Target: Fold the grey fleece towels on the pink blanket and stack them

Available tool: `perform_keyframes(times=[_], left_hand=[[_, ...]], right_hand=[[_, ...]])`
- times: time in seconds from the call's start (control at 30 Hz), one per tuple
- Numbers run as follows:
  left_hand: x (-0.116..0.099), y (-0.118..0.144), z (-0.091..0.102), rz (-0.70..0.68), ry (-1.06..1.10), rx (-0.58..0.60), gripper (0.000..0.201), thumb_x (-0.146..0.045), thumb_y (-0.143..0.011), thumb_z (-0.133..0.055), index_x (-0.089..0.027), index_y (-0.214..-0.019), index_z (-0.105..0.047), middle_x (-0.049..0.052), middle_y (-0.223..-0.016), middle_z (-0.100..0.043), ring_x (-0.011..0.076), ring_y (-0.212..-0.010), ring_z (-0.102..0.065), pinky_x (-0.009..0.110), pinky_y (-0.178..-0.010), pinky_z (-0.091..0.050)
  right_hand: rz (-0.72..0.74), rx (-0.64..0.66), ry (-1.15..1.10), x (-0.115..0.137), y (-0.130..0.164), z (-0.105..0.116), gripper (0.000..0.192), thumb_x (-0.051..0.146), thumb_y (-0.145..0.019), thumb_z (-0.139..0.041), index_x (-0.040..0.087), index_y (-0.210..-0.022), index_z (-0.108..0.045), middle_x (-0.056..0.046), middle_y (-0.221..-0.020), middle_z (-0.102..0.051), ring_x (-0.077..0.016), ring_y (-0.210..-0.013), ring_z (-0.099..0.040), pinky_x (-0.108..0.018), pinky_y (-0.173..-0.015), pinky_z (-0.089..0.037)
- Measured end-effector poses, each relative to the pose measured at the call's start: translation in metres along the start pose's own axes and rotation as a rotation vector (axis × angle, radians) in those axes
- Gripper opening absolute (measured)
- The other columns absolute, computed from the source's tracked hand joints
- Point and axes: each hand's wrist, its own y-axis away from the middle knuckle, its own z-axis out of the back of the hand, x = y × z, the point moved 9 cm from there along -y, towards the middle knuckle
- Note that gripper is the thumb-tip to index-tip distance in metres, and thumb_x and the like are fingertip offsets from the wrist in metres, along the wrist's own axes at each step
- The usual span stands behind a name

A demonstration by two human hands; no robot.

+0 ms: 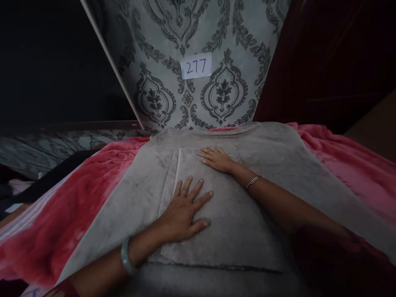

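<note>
A folded piece of grey plush cloth (229,227) lies on a wider grey plush cloth (133,198). My left hand (184,210), with fingers spread, rests flat near the folded piece's left side. Farther back, my right hand (218,159) lies flat by its far edge, fingers stretched out to the left. Neither hand grips anything. A dark line runs along the folded piece's near edge. My left wrist has a pale green bangle (126,255), my right a thin silver one (253,181).
Red and pink blanket (102,181) shows on both sides under the grey cloth. Behind stands a patterned wall with a paper label (196,66) reading 277. A large dark screen (62,62) is at the left, a dark red wooden panel (315,62) at the right.
</note>
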Motion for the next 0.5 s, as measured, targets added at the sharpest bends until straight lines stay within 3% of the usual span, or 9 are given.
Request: perform_keyframes(times=[0.17,0.3,0.4,0.5], left_hand=[[-0.019,0.044,0.0,-0.028,0.039,0.082,0.076,-0.056,-0.088,-0.062,-0.05,-0.155,-0.025,-0.002,-0.168,-0.007,0.0403,-0.154,-0.002,0.073,-0.119,-0.012],[-0.024,0.073,0.002,-0.038,0.095,0.111,0.074,-0.057,-0.088,-0.063,-0.048,-0.154,-0.03,0.0,-0.167,-0.016,0.0369,-0.153,-0.015,0.066,-0.121,-0.018],[-0.004,0.063,0.019,0.051,0.157,0.021,0.057,-0.051,-0.098,-0.047,-0.04,-0.153,-0.039,0.003,-0.16,-0.038,0.0289,-0.148,-0.035,0.053,-0.121,-0.031],[0.03,0.018,0.045,0.138,0.189,-0.13,0.054,-0.044,-0.104,-0.028,-0.027,-0.153,-0.041,0.005,-0.155,-0.046,0.0228,-0.143,-0.042,0.043,-0.121,-0.033]], right_hand=[[-0.007,0.0,-0.013,-0.002,0.001,-0.001,0.053,0.048,-0.106,-0.029,0.036,-0.158,-0.032,0.001,-0.166,-0.02,-0.0297,-0.152,-0.017,-0.056,-0.12,-0.016],[-0.024,0.031,-0.017,0.0,0.001,0.004,0.053,0.046,-0.107,-0.03,0.035,-0.158,-0.03,0.001,-0.166,-0.018,-0.0296,-0.152,-0.015,-0.056,-0.121,-0.014],[-0.043,0.083,-0.017,0.011,0.004,0.008,0.054,0.045,-0.106,-0.034,0.032,-0.158,-0.031,-0.002,-0.166,-0.017,-0.0326,-0.152,-0.013,-0.06,-0.12,-0.013],[0.061,0.071,-0.032,0.049,0.016,0.01,0.056,0.049,-0.105,-0.038,0.031,-0.158,-0.031,-0.004,-0.165,-0.019,-0.0337,-0.153,-0.011,-0.062,-0.12,-0.012]])
